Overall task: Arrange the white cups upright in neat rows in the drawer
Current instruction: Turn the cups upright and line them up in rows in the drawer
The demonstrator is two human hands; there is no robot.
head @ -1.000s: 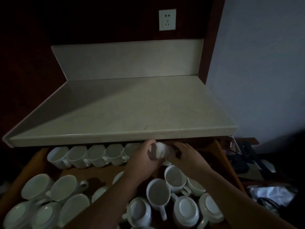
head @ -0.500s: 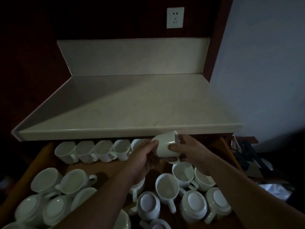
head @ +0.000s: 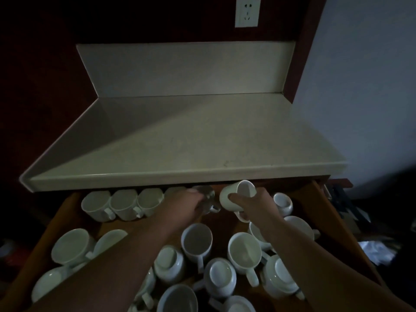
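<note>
An open wooden drawer (head: pixel 320 206) under the countertop holds many white cups. A back row of upright cups (head: pixel 125 204) runs from the left. My right hand (head: pixel 254 204) grips a white cup (head: pixel 236 194) tilted on its side, its mouth facing right, just below the counter edge. To its left, my left hand (head: pixel 184 207) curls around a blurred cup at the end of the row (head: pixel 206 195). In front lie jumbled cups, some upright (head: pixel 197 240), some upside down (head: pixel 220 276). Both forearms hide part of the drawer.
The pale countertop (head: pixel 191 140) overhangs the back of the drawer, close above the held cup. A wall socket (head: pixel 247 12) sits high on the dark panel. Dark clutter (head: pixel 344 199) and crumpled plastic (head: pixel 378 253) lie to the right of the drawer.
The right hand lifted a cup from the drawer's back and now holds it alone, tilted. The left hand let go of it and moved left onto a back-row cup. The camera moved closer.
</note>
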